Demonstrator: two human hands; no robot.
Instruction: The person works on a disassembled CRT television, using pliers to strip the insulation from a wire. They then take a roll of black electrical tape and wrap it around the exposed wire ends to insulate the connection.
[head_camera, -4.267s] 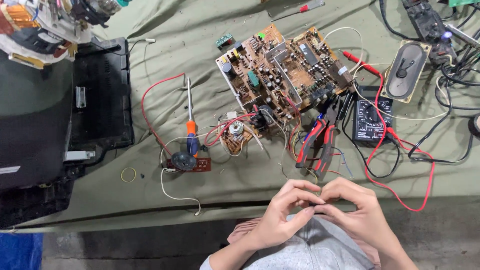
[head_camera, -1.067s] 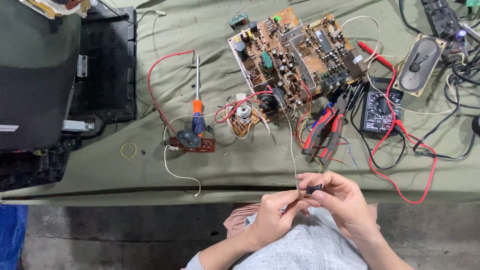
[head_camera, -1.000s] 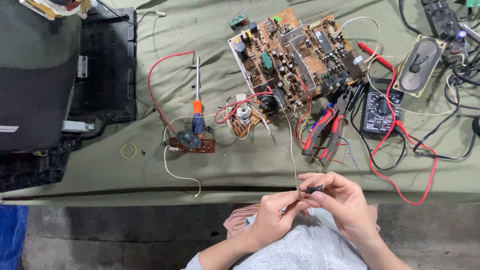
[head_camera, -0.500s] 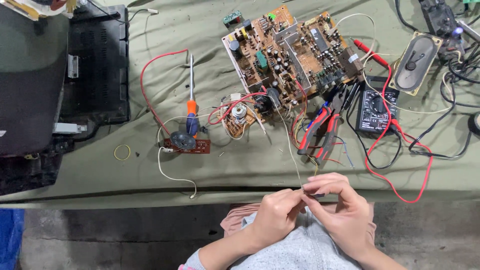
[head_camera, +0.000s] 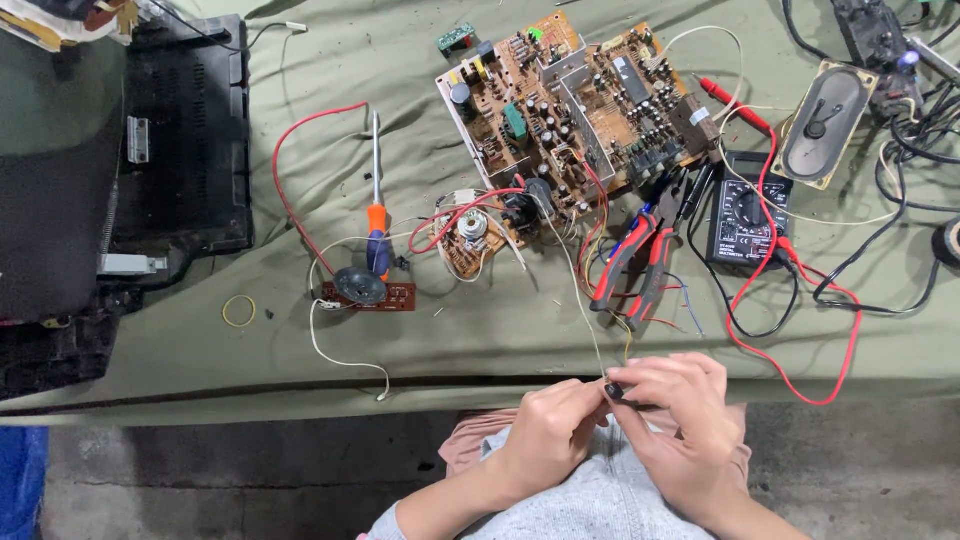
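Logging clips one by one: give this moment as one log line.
left hand: pinching thin wire | right hand: holding small dark part | wire runs to circuit board | pliers idle

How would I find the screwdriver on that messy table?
Start at the big brown circuit board near the top middle of the green cloth. Look left of it: the screwdriver lies straight up and down, alone there with a thin metal shaft and an orange-and-blue handle, just above a small round black part.
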